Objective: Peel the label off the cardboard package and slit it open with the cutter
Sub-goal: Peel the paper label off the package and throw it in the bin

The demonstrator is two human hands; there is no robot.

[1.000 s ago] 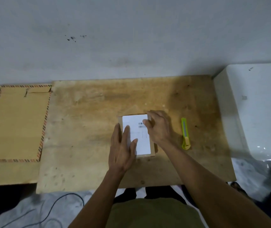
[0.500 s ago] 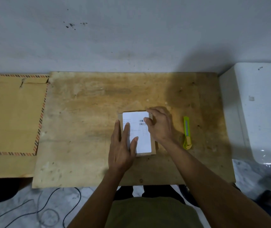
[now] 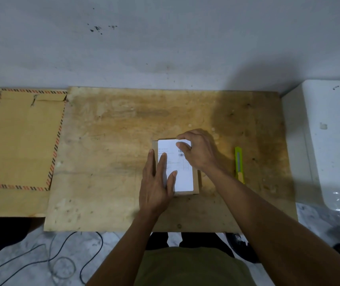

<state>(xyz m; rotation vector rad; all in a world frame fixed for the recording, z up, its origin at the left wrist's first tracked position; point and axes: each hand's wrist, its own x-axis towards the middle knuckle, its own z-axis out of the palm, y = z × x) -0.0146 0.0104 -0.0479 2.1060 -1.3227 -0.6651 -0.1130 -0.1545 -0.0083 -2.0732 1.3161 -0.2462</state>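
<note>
A small brown cardboard package (image 3: pixel 196 183) lies on the wooden board (image 3: pixel 113 145), with a white label (image 3: pixel 183 178) bearing barcodes covering most of its top. My left hand (image 3: pixel 156 182) lies flat on the package's left side with its fingers spread over the label. The fingertips and thumb of my right hand (image 3: pixel 201 151) pinch the label's far right corner, which looks slightly lifted. A yellow-green cutter (image 3: pixel 239 164) rests on the board to the right of the package, apart from both hands.
A large brown envelope with a striped border (image 3: pixel 20 141) lies to the left of the board. A white box (image 3: pixel 330 141) stands to the right. A grey wall runs along the back. Cables (image 3: pixel 61 261) trail on the floor below the near edge.
My right hand has slid up from the barcodes to the label's far right corner and closed its fingertips on it. My left hand stays flat on the package.
</note>
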